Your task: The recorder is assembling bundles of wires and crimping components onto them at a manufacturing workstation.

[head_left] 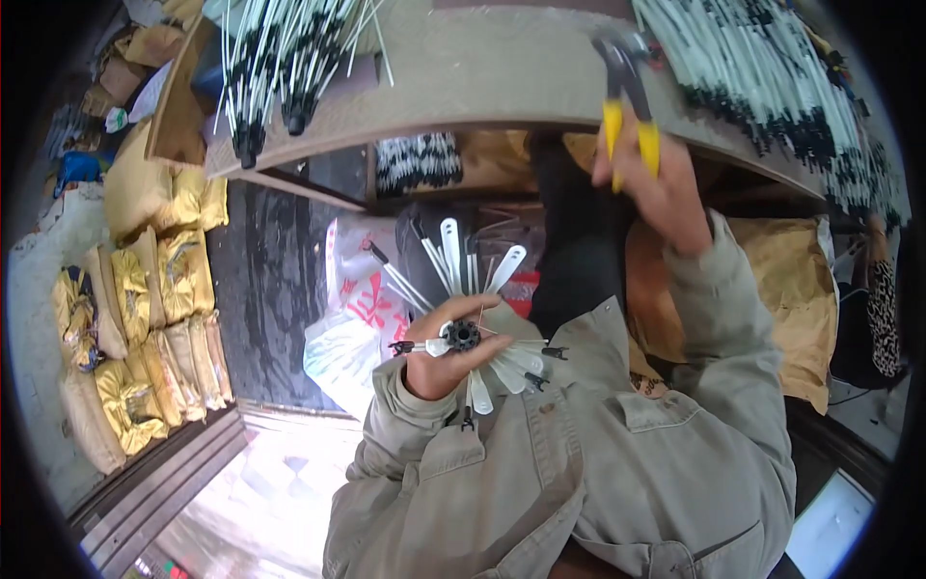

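Observation:
My left hand (pixel 431 376) is in front of my chest, fingers and thumb curled round a round black notched hub (pixel 462 335). White flat strips (pixel 508 267) with holed ends and thin rods fan out from the hub on all sides. Several of the rods end in small black forked tips (pixel 555 353). Higher up on the right, my right hand (pixel 667 188) grips pliers (pixel 627 82) by their yellow handles. Their dark jaws are blurred over the table edge, and I cannot tell whether anything is between them.
Across the top runs a table (pixel 482 82). Bundles of white rods with black ends lie on its left (pixel 294 82) and right (pixel 738 72). A plastic bag (pixel 362 299) stands below, with brown sacks (pixel 786 299) to the right and yellow packages (pixel 125 400) at far left. Another person's patterned sleeve (pixel 882 318) shows at far right.

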Available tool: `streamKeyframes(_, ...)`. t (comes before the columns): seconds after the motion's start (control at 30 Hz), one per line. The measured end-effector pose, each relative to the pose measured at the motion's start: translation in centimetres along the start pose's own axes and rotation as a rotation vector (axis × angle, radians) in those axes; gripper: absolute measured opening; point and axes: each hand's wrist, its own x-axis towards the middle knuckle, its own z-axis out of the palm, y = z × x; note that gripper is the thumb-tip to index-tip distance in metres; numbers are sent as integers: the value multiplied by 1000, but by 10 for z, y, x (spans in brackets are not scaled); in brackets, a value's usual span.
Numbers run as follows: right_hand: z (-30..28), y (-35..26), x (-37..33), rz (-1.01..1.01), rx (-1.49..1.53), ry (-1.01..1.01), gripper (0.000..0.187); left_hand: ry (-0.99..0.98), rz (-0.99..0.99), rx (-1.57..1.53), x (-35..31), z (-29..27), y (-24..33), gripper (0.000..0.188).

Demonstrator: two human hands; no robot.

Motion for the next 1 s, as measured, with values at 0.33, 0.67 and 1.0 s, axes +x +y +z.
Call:
streamKeyframes(0.33, 45, -13, -43, -920, -1189, 157, 29, -21, 44, 71, 0, -2, 2, 40)
streamKeyframes(0.67, 55, -14, -63, -869, -1288, 110, 28, 6, 84, 158, -6, -5, 5, 42)
streamKeyframes(1.0, 15, -51, -56, -407, -594, -816, 31, -80, 105, 136, -8, -6, 7, 64)
